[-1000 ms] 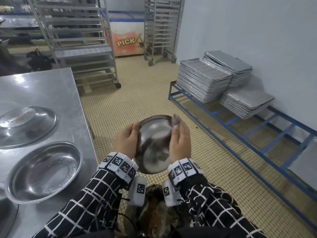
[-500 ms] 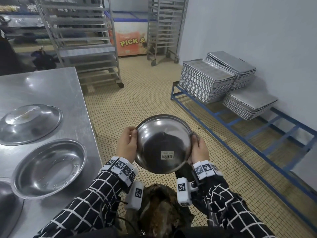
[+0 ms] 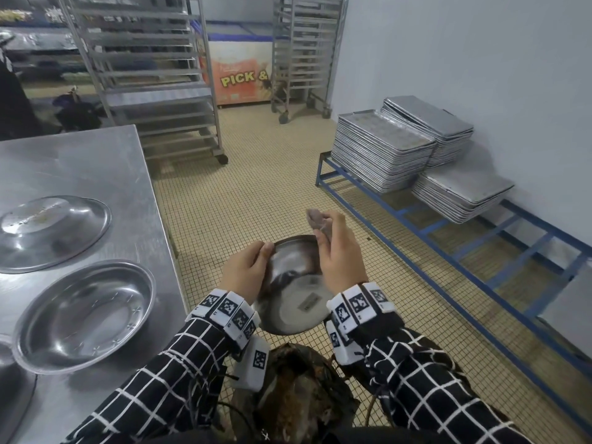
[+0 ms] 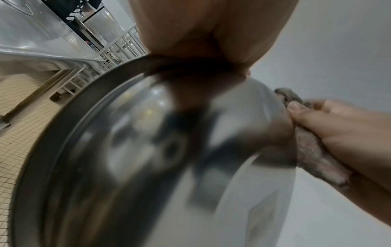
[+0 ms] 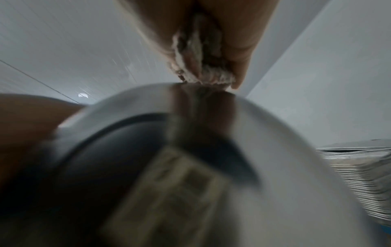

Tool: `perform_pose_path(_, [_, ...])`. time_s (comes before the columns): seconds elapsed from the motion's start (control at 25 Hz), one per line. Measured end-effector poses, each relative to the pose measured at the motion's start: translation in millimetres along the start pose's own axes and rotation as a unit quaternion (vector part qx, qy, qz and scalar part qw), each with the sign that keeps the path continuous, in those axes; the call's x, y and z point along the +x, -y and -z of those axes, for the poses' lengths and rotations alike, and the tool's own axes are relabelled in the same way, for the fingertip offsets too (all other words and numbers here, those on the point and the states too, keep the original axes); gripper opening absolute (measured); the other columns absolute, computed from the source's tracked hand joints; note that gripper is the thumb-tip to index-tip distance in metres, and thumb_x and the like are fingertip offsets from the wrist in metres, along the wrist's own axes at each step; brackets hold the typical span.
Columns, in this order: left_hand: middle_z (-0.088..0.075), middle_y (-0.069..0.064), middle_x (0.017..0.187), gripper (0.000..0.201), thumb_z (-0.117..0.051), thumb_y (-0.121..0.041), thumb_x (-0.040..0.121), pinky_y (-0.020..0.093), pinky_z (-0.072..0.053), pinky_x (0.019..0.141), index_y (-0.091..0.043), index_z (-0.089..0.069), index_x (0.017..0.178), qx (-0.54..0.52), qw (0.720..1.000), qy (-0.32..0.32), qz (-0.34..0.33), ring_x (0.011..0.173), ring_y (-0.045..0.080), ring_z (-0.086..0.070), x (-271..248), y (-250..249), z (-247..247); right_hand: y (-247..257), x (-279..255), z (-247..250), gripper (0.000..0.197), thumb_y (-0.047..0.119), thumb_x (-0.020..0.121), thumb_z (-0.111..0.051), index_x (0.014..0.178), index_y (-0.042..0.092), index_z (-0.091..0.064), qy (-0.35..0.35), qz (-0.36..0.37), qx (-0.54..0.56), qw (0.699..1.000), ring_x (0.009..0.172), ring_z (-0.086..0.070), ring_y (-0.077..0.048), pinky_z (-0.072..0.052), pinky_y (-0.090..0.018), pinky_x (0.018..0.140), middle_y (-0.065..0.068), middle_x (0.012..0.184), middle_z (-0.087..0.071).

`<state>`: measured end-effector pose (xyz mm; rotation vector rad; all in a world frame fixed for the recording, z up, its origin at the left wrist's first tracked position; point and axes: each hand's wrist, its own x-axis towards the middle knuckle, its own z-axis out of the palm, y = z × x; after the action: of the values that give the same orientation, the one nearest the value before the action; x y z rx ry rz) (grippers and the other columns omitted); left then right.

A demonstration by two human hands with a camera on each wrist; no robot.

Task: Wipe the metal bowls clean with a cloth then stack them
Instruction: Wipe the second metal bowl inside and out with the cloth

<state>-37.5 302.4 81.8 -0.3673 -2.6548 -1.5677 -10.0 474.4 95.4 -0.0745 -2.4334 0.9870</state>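
The left hand (image 3: 245, 270) grips the bowl (image 3: 293, 302) by its rim, tilting it so the right hand (image 3: 339, 257), grasping the cloth (image 3: 317, 221), reaches its top edge.

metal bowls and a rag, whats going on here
A person is wiping a metal bowl held in the air beside a steel table. The left hand grips the bowl's rim, while the right hand holds a cloth against its far edge. A label shows on the bowl. On the table, one bowl sits upright and another lies upside down, not stacked.
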Motion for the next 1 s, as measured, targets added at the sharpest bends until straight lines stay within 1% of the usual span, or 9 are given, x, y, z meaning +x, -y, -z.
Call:
perform_pose_path(0.12, [-0.066, 0.009, 0.075, 0.029, -0.045, -0.029, 0.098, 0.043, -0.050, 0.072, -0.013, -0.065, 0.086, -0.062, 0.997, -0.041, 0.017, 0.073, 0.028, -0.061, 2, -8, -4, 20, -18, -20, 0.032, 0.033, 0.095, -0.044, 0.117, 0.011, -0.053, -0.025, 0.088, -0.094, 0.991, 0.119, -0.048, -0.022, -0.041, -0.037, 0.103, -0.007, 0.128, -0.052])
perform_pose_path(0.24, [-0.065, 0.007, 0.074, 0.027, -0.045, -0.027, 0.098, 0.032, -0.048, 0.065, -0.022, -0.064, 0.079, -0.100, 0.993, -0.057, 0.024, 0.070, 0.025, -0.060, 4, -15, 0, 18, -30, -22, 0.046, 0.042, 0.099, -0.029, 0.125, 0.014, -0.055, -0.032, 0.143, -0.126, 0.981, 0.134, -0.035, -0.021, -0.024, -0.034, 0.113, -0.004, 0.140, -0.046])
perform_pose_path(0.32, [-0.064, 0.007, 0.072, 0.030, -0.044, -0.030, 0.098, 0.032, -0.048, 0.065, -0.023, -0.061, 0.075, -0.107, 0.993, -0.045, 0.025, 0.069, 0.025, -0.059, 2, -13, 3, 6, -32, -16, 0.050, 0.042, 0.100, -0.024, 0.133, 0.016, -0.050, -0.048, 0.073, -0.077, 0.993, 0.134, -0.035, -0.016, -0.028, -0.026, 0.109, -0.001, 0.143, -0.043])
perform_pose_path(0.44, [-0.061, 0.014, 0.072, 0.035, -0.041, -0.033, 0.099, 0.036, -0.048, 0.068, -0.014, -0.061, 0.076, -0.134, 0.987, -0.060, 0.056, 0.068, 0.028, -0.056, -1, -8, 5, -21, -39, -14, 0.047, 0.042, 0.099, -0.027, 0.134, 0.018, -0.048, -0.075, -0.125, 0.074, 0.987, 0.121, -0.049, -0.014, -0.040, -0.011, 0.087, 0.000, 0.134, -0.048])
perform_pose_path(0.56, [-0.063, 0.012, 0.074, 0.034, -0.040, -0.035, 0.099, 0.030, -0.046, 0.066, -0.018, -0.061, 0.077, -0.117, 0.988, -0.081, 0.064, 0.070, 0.022, -0.057, 1, -4, 4, -29, -47, -13, 0.043, 0.040, 0.099, -0.032, 0.133, 0.019, -0.048, -0.061, -0.179, 0.100, 0.977, 0.113, -0.054, -0.014, -0.051, -0.030, 0.088, 0.000, 0.125, -0.052])
perform_pose_path(0.72, [-0.062, 0.009, 0.070, 0.040, -0.038, -0.040, 0.098, 0.039, -0.048, 0.066, -0.013, -0.060, 0.079, -0.055, 0.996, -0.058, 0.038, 0.065, 0.026, -0.057, 5, -6, -1, 3, -41, -25, 0.047, 0.037, 0.101, -0.029, 0.145, 0.021, -0.036, -0.030, -0.043, 0.028, 0.998, 0.138, -0.028, -0.014, -0.030, -0.034, 0.109, 0.001, 0.151, -0.031])
perform_pose_path(0.84, [-0.066, 0.004, 0.072, 0.037, -0.040, -0.041, 0.098, 0.037, -0.050, 0.067, -0.017, -0.064, 0.083, -0.042, 0.997, -0.050, 0.028, 0.068, 0.022, -0.060, 4, -10, -3, 17, -31, -32, 0.048, 0.037, 0.100, -0.030, 0.137, 0.013, -0.047, -0.055, 0.047, -0.068, 0.995, 0.139, -0.028, -0.020, -0.023, -0.040, 0.114, -0.005, 0.146, -0.040])
perform_pose_path(0.92, [-0.062, 0.006, 0.067, 0.039, -0.040, -0.042, 0.097, 0.039, -0.048, 0.065, -0.016, -0.063, 0.078, -0.070, 0.995, -0.056, 0.035, 0.064, 0.025, -0.057, 2, -11, 0, 13, -25, -29, 0.046, 0.038, 0.100, -0.028, 0.136, 0.014, -0.046, -0.073, -0.040, -0.022, 0.996, 0.134, -0.034, -0.019, -0.032, -0.036, 0.108, -0.004, 0.144, -0.041])
perform_pose_path(1.0, [-0.056, -0.001, 0.061, 0.038, -0.040, -0.043, 0.097, 0.034, -0.045, 0.063, -0.022, -0.059, 0.071, -0.101, 0.992, -0.066, 0.043, 0.060, 0.018, -0.052, 1, -13, 5, -4, -23, -25, 0.051, 0.046, 0.100, -0.024, 0.133, 0.016, -0.048, -0.048, -0.220, 0.085, 0.971, 0.125, -0.046, -0.020, -0.043, -0.034, 0.098, -0.004, 0.138, -0.044])
